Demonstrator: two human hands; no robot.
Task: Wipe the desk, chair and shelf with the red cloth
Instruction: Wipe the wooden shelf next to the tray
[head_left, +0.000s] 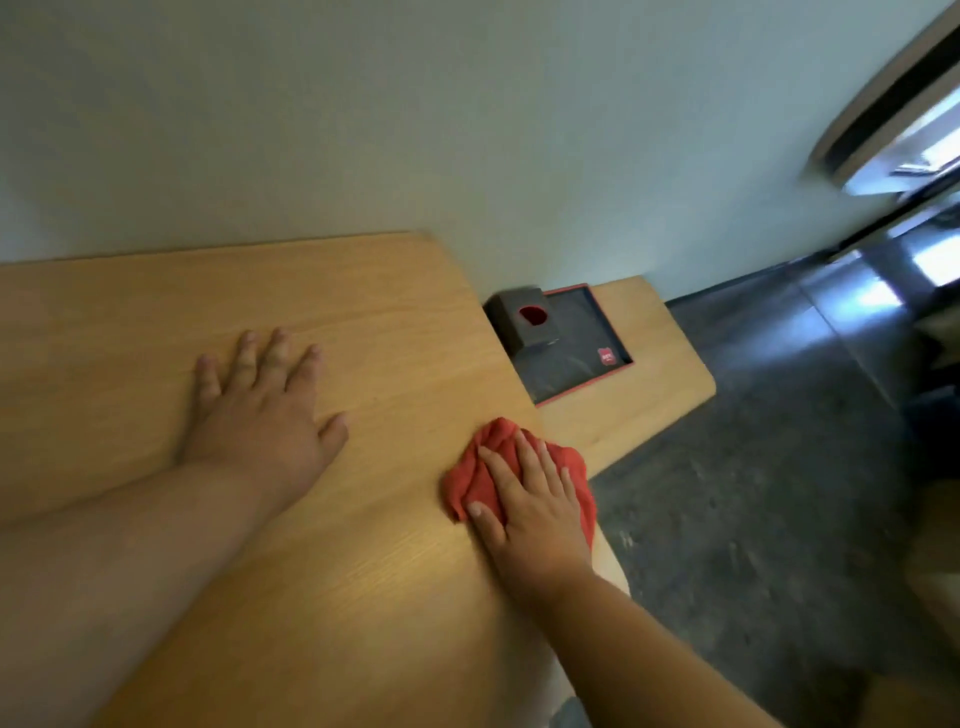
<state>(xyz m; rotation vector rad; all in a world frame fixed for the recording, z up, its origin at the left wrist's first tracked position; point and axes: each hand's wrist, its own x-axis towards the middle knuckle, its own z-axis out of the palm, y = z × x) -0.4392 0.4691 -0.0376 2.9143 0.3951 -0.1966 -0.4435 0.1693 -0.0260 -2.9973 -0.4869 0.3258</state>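
A light wooden desk (363, 312) fills the left and middle of the view, set against a pale wall. The crumpled red cloth (467, 480) lies at the desk's right edge, partly over it. My right hand (530, 499) presses flat on the cloth, fingers spread over it. Further left, my left hand (265, 410) rests palm down on the bare desk top, fingers apart, holding nothing. A lower wooden shelf (660, 364) sits beyond the desk's right edge. No chair is in view.
On the lower shelf lies a dark tray with a red rim (582, 343), and a grey box with a red hole (524, 322) stands on it. Dark grey floor (769, 493) spreads to the right. A window or door frame (893, 130) is at the far right.
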